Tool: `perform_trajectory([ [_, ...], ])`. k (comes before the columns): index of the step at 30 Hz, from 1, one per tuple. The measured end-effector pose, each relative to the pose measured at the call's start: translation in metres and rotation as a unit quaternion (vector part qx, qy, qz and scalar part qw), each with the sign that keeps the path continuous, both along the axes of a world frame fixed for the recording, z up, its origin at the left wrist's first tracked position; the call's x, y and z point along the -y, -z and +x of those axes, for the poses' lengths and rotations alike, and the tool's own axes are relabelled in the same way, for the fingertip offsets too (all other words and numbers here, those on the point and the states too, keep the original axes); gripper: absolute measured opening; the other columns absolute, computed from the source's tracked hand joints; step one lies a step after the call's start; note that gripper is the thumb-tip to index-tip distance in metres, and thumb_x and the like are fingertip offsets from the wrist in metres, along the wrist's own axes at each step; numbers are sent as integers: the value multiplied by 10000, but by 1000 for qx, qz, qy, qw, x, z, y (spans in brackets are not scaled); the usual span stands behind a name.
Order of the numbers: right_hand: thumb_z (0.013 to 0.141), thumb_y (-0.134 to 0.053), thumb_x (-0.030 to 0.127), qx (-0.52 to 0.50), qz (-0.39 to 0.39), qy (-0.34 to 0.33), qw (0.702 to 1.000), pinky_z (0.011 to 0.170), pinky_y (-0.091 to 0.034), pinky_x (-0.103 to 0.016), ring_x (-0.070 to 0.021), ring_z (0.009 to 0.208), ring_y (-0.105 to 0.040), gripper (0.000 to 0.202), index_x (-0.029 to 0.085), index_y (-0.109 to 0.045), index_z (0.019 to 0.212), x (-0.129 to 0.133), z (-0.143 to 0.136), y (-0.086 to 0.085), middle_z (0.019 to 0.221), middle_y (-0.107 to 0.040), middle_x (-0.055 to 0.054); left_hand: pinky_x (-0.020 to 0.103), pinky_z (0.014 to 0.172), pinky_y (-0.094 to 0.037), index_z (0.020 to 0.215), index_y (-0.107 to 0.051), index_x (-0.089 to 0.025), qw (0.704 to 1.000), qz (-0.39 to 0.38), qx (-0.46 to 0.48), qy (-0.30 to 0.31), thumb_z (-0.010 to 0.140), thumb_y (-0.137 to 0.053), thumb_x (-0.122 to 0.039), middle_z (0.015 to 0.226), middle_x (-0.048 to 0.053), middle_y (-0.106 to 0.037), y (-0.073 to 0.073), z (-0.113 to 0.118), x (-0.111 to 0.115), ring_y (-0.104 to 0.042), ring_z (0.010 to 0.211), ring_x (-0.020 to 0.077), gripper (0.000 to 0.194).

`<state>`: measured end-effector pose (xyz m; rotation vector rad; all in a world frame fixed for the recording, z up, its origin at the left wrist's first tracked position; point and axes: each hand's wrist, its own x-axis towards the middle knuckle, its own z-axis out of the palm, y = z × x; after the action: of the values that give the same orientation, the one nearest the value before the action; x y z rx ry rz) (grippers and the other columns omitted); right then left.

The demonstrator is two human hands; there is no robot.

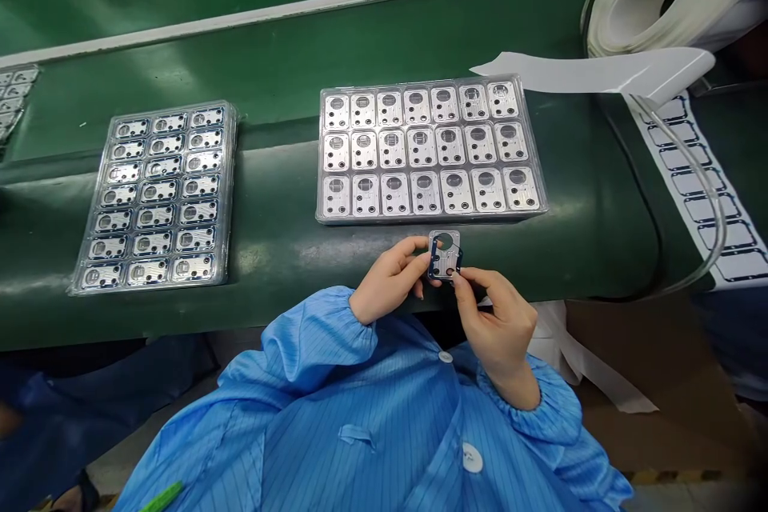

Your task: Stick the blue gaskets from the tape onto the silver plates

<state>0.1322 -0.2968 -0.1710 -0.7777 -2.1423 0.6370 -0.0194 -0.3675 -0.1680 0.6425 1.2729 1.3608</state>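
Observation:
My left hand grips the left edge of a small silver metal plate with a large round hole and smaller holes. Dark blue edging, like that on the strip at the right, shows along the plate's sides. At its lower right corner, the thumb and fingers of my right hand pinch the plate and its blue edging. Just beyond my hands lies a clear plastic tray holding rows of similar silver plates. Further left, a second clear tray holds plates with blue edging.
A white roll stands at the back right, its liner reaching toward the tray. A white strip of dark blue frame stickers hangs near a clear curved guide. Another tray shows at far left on the green bench.

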Motion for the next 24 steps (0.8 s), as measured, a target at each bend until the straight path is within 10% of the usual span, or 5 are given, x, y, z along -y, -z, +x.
perform_trajectory([
  [24,878,-665,78,-23,89,-27,995,645,-583,-267,-159,704,-714,131,186,-641,948,-3,-2,0,805,-731,-27,201,537,-478,1246,-543,-102,1000,-6,-2,1,922,-577,-453,825,59,-669,-1,0,0,-624,681,124,479],
])
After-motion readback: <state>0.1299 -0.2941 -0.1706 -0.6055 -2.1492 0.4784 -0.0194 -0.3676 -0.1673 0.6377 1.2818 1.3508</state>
